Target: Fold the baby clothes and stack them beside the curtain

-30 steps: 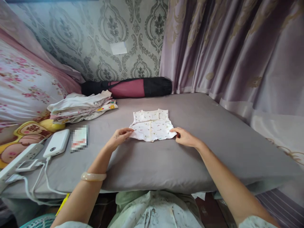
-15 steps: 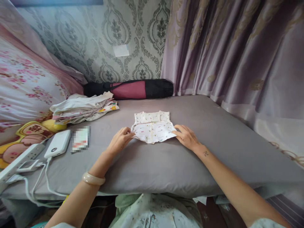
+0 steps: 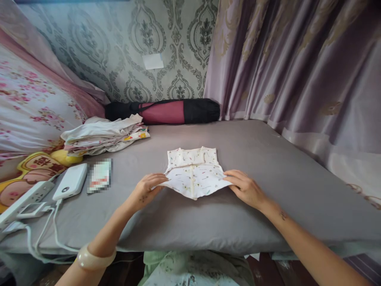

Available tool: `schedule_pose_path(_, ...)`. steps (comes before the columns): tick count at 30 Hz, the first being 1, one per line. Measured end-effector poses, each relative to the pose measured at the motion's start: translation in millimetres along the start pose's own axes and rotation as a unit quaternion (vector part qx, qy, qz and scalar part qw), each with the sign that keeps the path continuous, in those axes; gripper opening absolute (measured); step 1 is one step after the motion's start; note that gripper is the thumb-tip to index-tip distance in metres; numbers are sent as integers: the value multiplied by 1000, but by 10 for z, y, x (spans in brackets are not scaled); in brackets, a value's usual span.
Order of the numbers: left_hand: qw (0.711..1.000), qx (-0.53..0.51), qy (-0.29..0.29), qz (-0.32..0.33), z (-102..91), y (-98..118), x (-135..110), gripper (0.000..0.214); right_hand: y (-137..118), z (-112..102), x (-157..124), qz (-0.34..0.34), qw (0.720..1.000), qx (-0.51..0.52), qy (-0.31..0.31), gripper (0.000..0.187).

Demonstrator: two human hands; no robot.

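Garment: folded, on the grey sheet before you; probably light, soft, limp, not slippery.
Left hand: you pinch its near left corner.
Right hand: you pinch its near right corner.
Best hold: both corners, gently taut.

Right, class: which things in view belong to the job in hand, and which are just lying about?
In hand:
printed garment
left hand
right hand
grey sheet beneath

Lying about:
white power bank
power strip
black-and-red bag
clothes pile (possibly related)
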State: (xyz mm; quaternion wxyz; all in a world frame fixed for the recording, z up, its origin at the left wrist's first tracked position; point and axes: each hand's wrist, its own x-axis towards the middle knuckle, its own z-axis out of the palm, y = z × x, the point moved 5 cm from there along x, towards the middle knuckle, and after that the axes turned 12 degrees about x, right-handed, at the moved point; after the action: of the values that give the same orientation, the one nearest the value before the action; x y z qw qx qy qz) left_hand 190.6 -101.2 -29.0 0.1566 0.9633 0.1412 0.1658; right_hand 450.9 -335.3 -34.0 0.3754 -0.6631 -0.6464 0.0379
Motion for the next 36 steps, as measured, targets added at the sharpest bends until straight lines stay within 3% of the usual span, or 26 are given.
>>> schedule_pose_path(5,972,-136,96,-168,137,-201,335,39,230,72,370,135,968,149,149,25)
schedule_pose_path(8,955,-154,165,-192,167,-249,540,39,352,138,608,166,948,171,211,33)
schedule_pose_path(13,941,-122,226,-220,211,-373,814,33,565,219,930,172,945,96,260,36)
schedule_pose_path(17,940,-66,222,-249,318,-571,1020,28,802,302,1116,226,950,7,216,34)
schedule_pose_path(22,935,55,119,-331,569,-851,1164,21,1034,432,1153,370,919,-93,96,29)
schedule_pose_path(32,925,150,61,-343,631,-856,1163,22,908,432,1084,431,887,-128,109,33)
schedule_pose_path(36,920,152,74,-354,617,-865,1126,25,938,362,1055,452,879,-106,110,34)
